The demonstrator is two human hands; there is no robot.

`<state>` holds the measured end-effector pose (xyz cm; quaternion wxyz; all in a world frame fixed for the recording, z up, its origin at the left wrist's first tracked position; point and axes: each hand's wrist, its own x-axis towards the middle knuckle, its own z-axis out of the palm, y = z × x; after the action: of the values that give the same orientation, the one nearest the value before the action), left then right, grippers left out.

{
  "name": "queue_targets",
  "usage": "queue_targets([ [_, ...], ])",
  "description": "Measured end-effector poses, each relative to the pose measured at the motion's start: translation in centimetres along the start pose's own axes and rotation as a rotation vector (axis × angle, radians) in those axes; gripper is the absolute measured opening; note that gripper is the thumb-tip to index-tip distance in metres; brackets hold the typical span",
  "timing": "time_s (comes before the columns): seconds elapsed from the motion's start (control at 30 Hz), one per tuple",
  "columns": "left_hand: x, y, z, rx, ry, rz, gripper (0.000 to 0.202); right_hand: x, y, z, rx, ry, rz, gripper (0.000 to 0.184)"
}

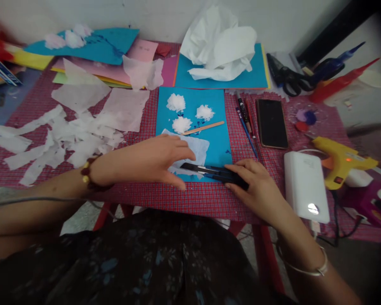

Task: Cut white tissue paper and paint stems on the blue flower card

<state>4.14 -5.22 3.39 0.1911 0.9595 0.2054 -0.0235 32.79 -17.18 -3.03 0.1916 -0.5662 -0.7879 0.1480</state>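
Observation:
My right hand is closed around the rear end of a black stapler that lies low over the front of a blue sheet. Close to the stapler's front end, my left hand has its thumb and fingers spread with nothing visible between them. Partly under that hand is a piece of thin white paper. Farther up the sheet sit three white paper puffs beside dark blue paint marks. A wooden stick lies slantwise below them.
Torn white paper strips spread across the left. Crumpled white paper rests at the back on coloured sheets. On the right are brushes, a phone, black scissors, a white power bank and a yellow glue gun.

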Motion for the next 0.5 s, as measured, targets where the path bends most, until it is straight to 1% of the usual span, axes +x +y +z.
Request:
queue_targets([
  [0.07, -1.4, 0.0, 1.0, 0.0, 0.009, 0.017, 0.048, 0.0, 0.0, 0.0, 0.007, 0.002, -0.004, 0.035],
  [0.1, -2.0, -0.2, 1.6, 0.0, 0.03, 0.0, 0.045, 0.0, 0.0, 0.1, 0.013, 0.002, -0.007, 0.035],
  [0.13, -2.4, -0.5, 2.1, -0.002, 0.064, -0.03, 0.039, 0.1, 0.1, 0.1, 0.018, 0.003, -0.009, 0.035],
  [0.2, -2.7, -1.1, 2.7, -0.024, 0.125, -0.071, 0.019, 0.1, 0.1, 0.2, 0.02, 0.008, -0.006, 0.035],
  [0.23, -2.7, -1.4, 2.9, -0.04, 0.147, -0.075, 0.011, 0.1, 0.2, 0.2, 0.019, 0.009, -0.003, 0.035],
  [0.27, -2.5, -1.7, 2.9, -0.053, 0.163, -0.068, 0.009, 0.1, 0.2, 0.2, 0.017, 0.01, -0.001, 0.035],
  [0.4, -1.2, -2.4, 2.4, -0.055, 0.164, -0.027, 0.02, 0.0, 0.2, 0.3, 0.009, 0.01, -0.008, 0.035],
  [0.5, 0.0, -2.9, 2.2, -0.011, 0.139, -0.021, 0.02, 0.1, 0.2, 0.2, 0.009, 0.006, 0.001, 0.035],
])
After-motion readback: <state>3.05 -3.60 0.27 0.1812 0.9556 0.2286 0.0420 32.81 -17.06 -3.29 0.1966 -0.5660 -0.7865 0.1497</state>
